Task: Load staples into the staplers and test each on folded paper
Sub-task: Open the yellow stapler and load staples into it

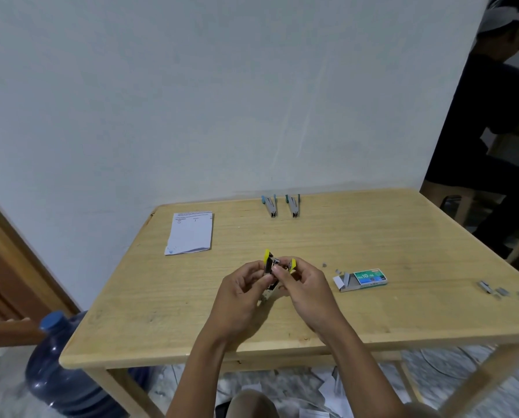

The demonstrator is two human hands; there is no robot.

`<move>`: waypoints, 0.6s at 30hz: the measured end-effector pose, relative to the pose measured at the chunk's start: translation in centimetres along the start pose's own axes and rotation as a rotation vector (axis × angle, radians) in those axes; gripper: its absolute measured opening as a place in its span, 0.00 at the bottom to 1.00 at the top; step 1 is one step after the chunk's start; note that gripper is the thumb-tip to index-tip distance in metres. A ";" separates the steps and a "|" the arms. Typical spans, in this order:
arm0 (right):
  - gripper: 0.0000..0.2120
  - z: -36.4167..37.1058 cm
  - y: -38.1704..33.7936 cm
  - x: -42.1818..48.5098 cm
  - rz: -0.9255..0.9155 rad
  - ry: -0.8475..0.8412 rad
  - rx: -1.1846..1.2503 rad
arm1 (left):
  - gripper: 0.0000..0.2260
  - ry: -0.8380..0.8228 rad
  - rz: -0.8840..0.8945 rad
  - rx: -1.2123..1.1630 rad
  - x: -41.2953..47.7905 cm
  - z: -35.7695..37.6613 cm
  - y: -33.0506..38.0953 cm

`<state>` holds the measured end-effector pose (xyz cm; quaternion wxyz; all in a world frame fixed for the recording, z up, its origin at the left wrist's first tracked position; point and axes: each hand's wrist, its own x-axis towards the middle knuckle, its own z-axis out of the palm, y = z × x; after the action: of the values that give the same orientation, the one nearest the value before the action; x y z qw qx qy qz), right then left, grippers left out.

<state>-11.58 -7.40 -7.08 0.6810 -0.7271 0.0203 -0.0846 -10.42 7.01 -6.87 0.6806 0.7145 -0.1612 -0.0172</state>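
Observation:
A yellow stapler [270,267] is held open above the middle of the wooden table [161,312]. My left hand [240,294] grips its metal body from the left. My right hand [303,288] pinches its front part from the right, fingertips at the magazine. Whether a staple strip sits between those fingertips is hidden. To the right lies an open green staple box [362,279] with a strip sticking out. Folded paper [190,232] lies at the back left. A blue stapler [269,205] and a green stapler [293,205] lie side by side at the table's far edge.
Loose staple strips [499,291] lie near the table's right edge, and small bits [338,270] sit by the box. A blue water jug [62,363] stands on the floor at the left. Another person [493,116] sits at the far right. Paper scraps litter the floor.

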 end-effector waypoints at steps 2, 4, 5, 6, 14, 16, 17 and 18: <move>0.04 0.2 0.0 -0.1 0.000 0.002 0.011 | 0.10 0.015 0.005 0.024 0.1 0.0 -0.3; 0.04 0.4 -0.1 -0.2 -0.006 0.003 0.027 | 0.10 0.033 -0.004 0.030 0.1 0.1 -0.2; 0.04 0.4 -0.1 -0.2 -0.007 0.003 0.038 | 0.10 0.044 -0.004 0.037 0.0 0.2 -0.3; 0.04 0.5 0.0 -0.1 -0.002 0.009 0.052 | 0.09 0.062 0.000 0.031 0.0 0.2 -0.3; 0.09 -0.1 0.8 0.1 0.067 0.106 0.258 | 0.09 0.175 -0.059 -0.194 0.0 -0.1 -0.1; 0.13 -0.3 0.6 0.3 0.102 0.122 0.414 | 0.10 0.179 -0.086 -0.301 0.2 -0.3 -0.1; 0.14 -0.5 0.4 0.4 0.126 0.141 0.505 | 0.08 0.182 -0.102 -0.351 0.3 -0.5 -0.3; 0.14 -0.6 0.3 0.5 0.148 0.160 0.593 | 0.06 0.184 -0.116 -0.408 0.4 -0.7 -0.3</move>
<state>-11.17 -8.12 -7.25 0.8638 -0.4846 0.1011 -0.0941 -9.78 7.57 -7.01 0.8207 0.5686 -0.0503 -0.0234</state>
